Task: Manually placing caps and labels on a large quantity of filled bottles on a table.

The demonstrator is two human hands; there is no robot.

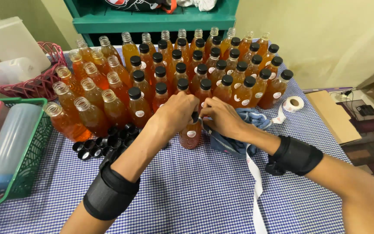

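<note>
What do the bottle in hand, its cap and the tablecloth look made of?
Bottle: clear plastic, likely; the amber liquid shows through its glossy wall, though glass can't be ruled out. Cap: black, matte, probably plastic, mostly hidden by both hands' fingers. Tablecloth: woven fabric by its look, with a blue-and-white check and a dull finish.

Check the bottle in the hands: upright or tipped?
Upright: the bottle stands on the table, both hands at its top.
</note>
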